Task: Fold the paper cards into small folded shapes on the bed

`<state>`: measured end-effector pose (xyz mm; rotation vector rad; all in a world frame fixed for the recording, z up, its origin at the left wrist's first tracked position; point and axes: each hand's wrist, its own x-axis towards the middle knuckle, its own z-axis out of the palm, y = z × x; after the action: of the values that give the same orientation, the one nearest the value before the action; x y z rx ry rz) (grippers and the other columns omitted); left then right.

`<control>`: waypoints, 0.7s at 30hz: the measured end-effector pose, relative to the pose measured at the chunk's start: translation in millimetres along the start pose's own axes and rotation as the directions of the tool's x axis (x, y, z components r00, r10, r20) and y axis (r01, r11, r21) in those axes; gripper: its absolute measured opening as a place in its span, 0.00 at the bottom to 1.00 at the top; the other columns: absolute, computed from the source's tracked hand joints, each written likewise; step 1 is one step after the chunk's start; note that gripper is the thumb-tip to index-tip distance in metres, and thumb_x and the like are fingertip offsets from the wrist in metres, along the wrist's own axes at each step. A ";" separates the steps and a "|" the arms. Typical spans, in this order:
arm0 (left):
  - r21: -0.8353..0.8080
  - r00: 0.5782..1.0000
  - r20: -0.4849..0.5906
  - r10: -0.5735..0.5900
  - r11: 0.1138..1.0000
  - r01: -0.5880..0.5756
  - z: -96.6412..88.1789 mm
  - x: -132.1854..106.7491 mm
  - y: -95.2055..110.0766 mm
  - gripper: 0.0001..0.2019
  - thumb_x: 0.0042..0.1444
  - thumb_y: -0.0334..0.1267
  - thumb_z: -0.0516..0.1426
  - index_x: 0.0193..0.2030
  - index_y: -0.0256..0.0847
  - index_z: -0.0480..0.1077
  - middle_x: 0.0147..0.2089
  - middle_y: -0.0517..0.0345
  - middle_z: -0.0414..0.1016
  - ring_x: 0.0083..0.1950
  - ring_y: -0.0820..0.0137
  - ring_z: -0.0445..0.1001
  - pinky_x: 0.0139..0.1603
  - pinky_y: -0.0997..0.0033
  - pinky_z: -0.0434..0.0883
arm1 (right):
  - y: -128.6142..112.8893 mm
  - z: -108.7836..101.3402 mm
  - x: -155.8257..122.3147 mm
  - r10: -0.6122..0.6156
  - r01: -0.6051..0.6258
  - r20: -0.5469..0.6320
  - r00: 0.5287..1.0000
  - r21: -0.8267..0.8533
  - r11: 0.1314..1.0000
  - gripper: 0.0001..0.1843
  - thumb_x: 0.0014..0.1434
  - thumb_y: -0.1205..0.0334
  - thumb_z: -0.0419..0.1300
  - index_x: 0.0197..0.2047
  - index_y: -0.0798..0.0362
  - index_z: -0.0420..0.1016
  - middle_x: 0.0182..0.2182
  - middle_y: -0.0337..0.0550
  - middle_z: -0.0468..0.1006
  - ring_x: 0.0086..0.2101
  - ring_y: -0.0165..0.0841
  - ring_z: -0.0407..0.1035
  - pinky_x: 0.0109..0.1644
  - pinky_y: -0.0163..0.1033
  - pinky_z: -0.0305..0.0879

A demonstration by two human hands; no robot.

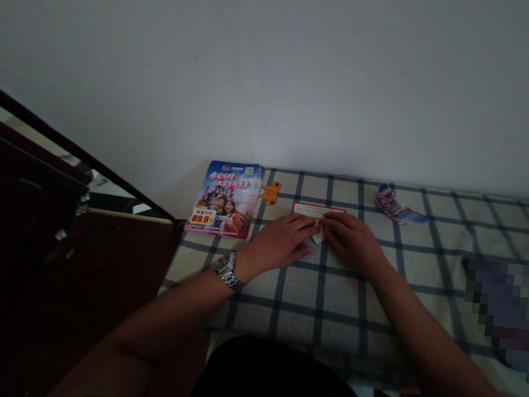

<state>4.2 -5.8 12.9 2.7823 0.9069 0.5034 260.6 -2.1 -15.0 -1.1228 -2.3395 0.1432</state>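
Note:
Both my hands rest on a sheet of paper [316, 212] with a red edge, lying on the checked cloth [330, 295]. My left hand [281, 242], with a metal watch on its wrist, lies palm down, fingers pressed on the paper's near part. My right hand [352, 240] mirrors it, its fingers pressing the paper too. A small white folded corner shows between the two hands. Most of the paper is hidden under my fingers.
A stack of colourful leaflets [226, 199] lies at the cloth's far left corner, an orange cut-out shape [271, 193] beside it. A folded blue-and-red paper piece [395, 205] sits far right of the hands. A dark wooden surface [108, 270] lies left; a white wall behind.

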 end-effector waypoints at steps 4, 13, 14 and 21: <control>-0.010 1.000 0.002 -0.004 1.000 0.004 0.1 0.1 0.5 0.24 0.70 0.42 0.59 0.69 0.42 0.64 0.69 0.50 0.68 0.71 0.58 0.65 0.73 0.54 0.66 | -1.0 0.1 0.1 -0.004 0.005 0.016 1.000 -0.027 1.000 0.18 0.72 0.60 0.57 0.62 0.48 0.76 0.58 0.52 0.78 0.56 0.48 0.73 0.62 0.59 0.72; -0.014 1.000 0.022 -0.006 1.000 0.007 -2.2 -1.1 0.1 0.23 0.71 0.42 0.58 0.70 0.43 0.64 0.71 0.49 0.66 0.73 0.59 0.63 0.74 0.54 0.66 | -7.4 1.9 1.1 0.033 -0.032 0.014 0.999 -0.058 0.998 0.19 0.72 0.59 0.56 0.63 0.47 0.76 0.59 0.53 0.76 0.58 0.49 0.71 0.62 0.60 0.71; -0.014 1.000 0.021 -0.008 1.000 0.008 -1.9 -1.4 -0.1 0.24 0.71 0.42 0.58 0.70 0.43 0.64 0.71 0.49 0.66 0.72 0.59 0.64 0.73 0.54 0.66 | -8.1 1.8 1.6 0.038 -0.037 0.011 0.999 -0.060 0.998 0.19 0.72 0.59 0.56 0.63 0.46 0.76 0.58 0.53 0.76 0.58 0.49 0.71 0.61 0.60 0.71; -0.030 0.999 0.020 0.041 0.999 -0.040 -0.4 -1.3 -3.7 0.26 0.70 0.43 0.59 0.71 0.41 0.62 0.70 0.47 0.67 0.72 0.58 0.65 0.73 0.53 0.68 | -6.7 -2.1 3.4 0.063 -0.060 0.035 0.997 -0.080 0.995 0.18 0.73 0.59 0.55 0.61 0.48 0.77 0.58 0.52 0.77 0.57 0.48 0.72 0.61 0.57 0.71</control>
<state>1.1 -3.6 11.9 2.7795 0.8337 0.4898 255.3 -4.1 -9.7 -1.2415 -2.3628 0.0965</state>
